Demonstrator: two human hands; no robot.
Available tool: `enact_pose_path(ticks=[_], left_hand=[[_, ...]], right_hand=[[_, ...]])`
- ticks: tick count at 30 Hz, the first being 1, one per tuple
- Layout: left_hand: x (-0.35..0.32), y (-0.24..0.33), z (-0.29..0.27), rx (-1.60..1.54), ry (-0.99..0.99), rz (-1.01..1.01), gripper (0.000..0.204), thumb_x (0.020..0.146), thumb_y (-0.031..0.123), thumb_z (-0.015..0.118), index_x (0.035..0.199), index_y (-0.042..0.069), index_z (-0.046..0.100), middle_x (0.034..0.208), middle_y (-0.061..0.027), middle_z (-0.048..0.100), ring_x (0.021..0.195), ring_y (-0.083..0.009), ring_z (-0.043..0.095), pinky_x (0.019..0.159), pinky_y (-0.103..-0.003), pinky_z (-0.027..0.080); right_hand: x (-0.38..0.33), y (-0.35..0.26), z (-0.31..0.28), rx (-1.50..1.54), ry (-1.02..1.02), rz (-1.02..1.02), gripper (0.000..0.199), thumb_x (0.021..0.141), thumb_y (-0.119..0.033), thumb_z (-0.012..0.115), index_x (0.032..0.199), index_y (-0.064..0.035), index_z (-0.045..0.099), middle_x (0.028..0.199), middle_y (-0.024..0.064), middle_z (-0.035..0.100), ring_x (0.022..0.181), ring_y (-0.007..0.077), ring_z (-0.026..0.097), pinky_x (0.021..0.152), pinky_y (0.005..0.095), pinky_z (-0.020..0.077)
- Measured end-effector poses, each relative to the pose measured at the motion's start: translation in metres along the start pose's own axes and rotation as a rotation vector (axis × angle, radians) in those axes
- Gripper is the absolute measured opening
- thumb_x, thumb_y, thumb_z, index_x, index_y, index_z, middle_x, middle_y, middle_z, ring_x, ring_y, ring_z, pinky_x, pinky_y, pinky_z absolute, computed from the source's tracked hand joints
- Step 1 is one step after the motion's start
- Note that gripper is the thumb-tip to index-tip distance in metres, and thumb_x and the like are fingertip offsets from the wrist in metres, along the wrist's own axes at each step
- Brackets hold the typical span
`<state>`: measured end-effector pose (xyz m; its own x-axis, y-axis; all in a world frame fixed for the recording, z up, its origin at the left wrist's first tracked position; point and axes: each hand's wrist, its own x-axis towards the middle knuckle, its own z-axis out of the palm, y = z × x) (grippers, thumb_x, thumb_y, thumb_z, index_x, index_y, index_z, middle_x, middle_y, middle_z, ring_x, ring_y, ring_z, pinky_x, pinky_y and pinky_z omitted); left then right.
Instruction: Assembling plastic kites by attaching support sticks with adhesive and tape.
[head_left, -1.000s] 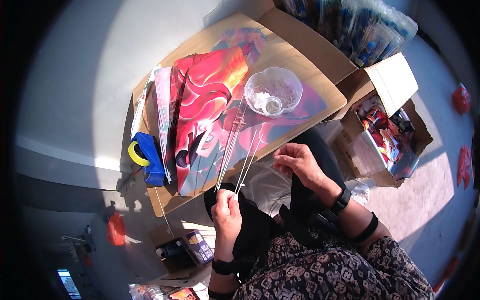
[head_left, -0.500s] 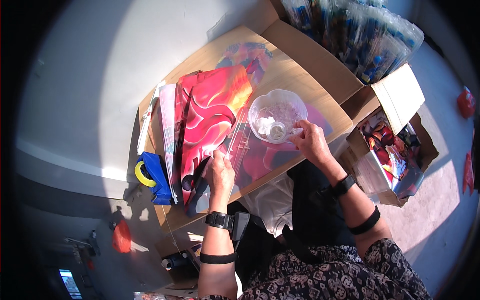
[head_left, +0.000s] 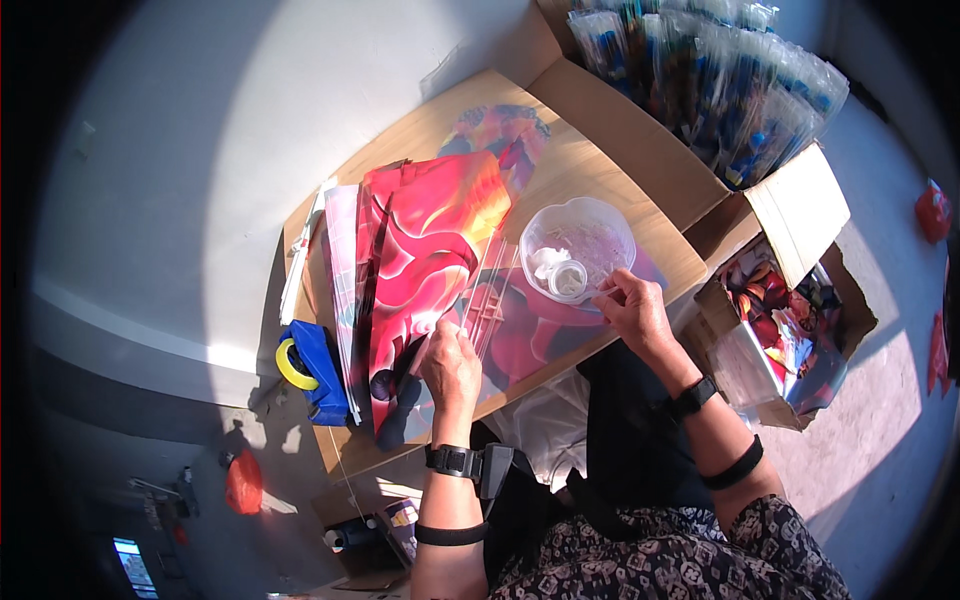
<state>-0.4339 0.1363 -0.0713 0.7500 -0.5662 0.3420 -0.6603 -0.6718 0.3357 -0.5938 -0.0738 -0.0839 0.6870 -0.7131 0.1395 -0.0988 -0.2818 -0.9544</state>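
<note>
The person sits low with a patterned dark garment over the knees, both forearms reaching up to a sheet of brown cardboard (head_left: 600,170) that serves as a worktop. The left hand (head_left: 452,365), strapped at the wrist with a black band, presses down on thin pale rods (head_left: 487,305) lying across a glossy red and pink printed sheet (head_left: 425,240); the fingers are curled over the rod ends, though I cannot tell how tightly they close. The sheet has swirling red, orange and dark purple shapes, and it lies folded in the middle of the cardboard, with more printed sheets of the same kind stacked edge-on along its left side.

The right hand (head_left: 632,308) is at the near rim of a clear plastic bowl (head_left: 578,245), fingertips pinched together on something too small to make out. Inside the bowl sit a small round white cup and a wad of white material.

Left of the sheets, a blue block (head_left: 322,368) carries a yellow tape ring (head_left: 292,365). To the right, an open carton (head_left: 800,210) holds colourful printed packets. Farther off, beyond the cardboard, a row of clear plastic bags (head_left: 710,85) with blue and dark contents stands packed together.
</note>
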Motion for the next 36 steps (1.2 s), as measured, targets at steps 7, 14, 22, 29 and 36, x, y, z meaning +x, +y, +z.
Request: enact_pose_path(ticks=[7, 14, 22, 29, 36], left_hand=[[-0.019, 0.018, -0.018, -0.186, -0.006, -0.006, 0.010, 0.084, 0.003, 0.058, 0.087, 0.003, 0.048, 0.067, -0.0195, 0.059, 0.068, -0.0397, 0.061, 0.060, -0.046, 0.045], [-0.054, 0.005, -0.024, -0.300, -0.007, -0.046, 0.006, 0.083, 0.001, 0.056, 0.083, 0.002, 0.050, 0.063, -0.0156, 0.055, 0.057, -0.0328, 0.058, 0.055, -0.041, 0.044], [-0.060, 0.027, -0.018, -0.371, -0.060, 0.022, 0.008, 0.085, -0.002, 0.056, 0.083, 0.001, 0.049, 0.063, -0.0136, 0.051, 0.055, -0.0279, 0.053, 0.054, -0.036, 0.043], [-0.062, 0.043, -0.015, -0.394, -0.106, 0.070, 0.008, 0.085, -0.001, 0.055, 0.082, 0.000, 0.048, 0.064, -0.0133, 0.050, 0.055, -0.0285, 0.050, 0.054, -0.037, 0.042], [-0.071, 0.046, -0.007, -0.344, -0.152, 0.070, 0.008, 0.085, 0.001, 0.056, 0.080, 0.000, 0.049, 0.064, -0.0140, 0.052, 0.055, -0.0293, 0.051, 0.054, -0.038, 0.042]], right_hand=[[-0.020, -0.010, -0.033, -0.006, 0.048, 0.040, 0.014, 0.079, -0.004, 0.067, 0.083, 0.0029, 0.055, 0.058, 0.0076, 0.059, 0.053, 0.0118, 0.059, 0.051, 0.0261, 0.0456], [-0.063, 0.001, -0.088, 0.002, 0.175, 0.099, 0.013, 0.080, -0.004, 0.067, 0.082, 0.0019, 0.055, 0.062, 0.0048, 0.059, 0.057, 0.0074, 0.057, 0.052, 0.0235, 0.0442], [-0.151, 0.041, -0.186, 0.030, 0.449, 0.303, 0.011, 0.083, -0.006, 0.067, 0.084, -0.0011, 0.058, 0.065, 0.0023, 0.061, 0.052, 0.0066, 0.058, 0.045, 0.0199, 0.0449], [-0.193, 0.109, -0.254, -0.097, 0.662, 0.437, 0.011, 0.082, -0.006, 0.067, 0.083, -0.0002, 0.058, 0.064, 0.0050, 0.061, 0.053, 0.0092, 0.060, 0.047, 0.0220, 0.0503], [-0.164, 0.171, -0.281, -0.069, 0.619, 0.664, 0.010, 0.077, -0.002, 0.067, 0.076, 0.0042, 0.058, 0.068, 0.0100, 0.064, 0.059, 0.0165, 0.066, 0.052, 0.0273, 0.0567]])
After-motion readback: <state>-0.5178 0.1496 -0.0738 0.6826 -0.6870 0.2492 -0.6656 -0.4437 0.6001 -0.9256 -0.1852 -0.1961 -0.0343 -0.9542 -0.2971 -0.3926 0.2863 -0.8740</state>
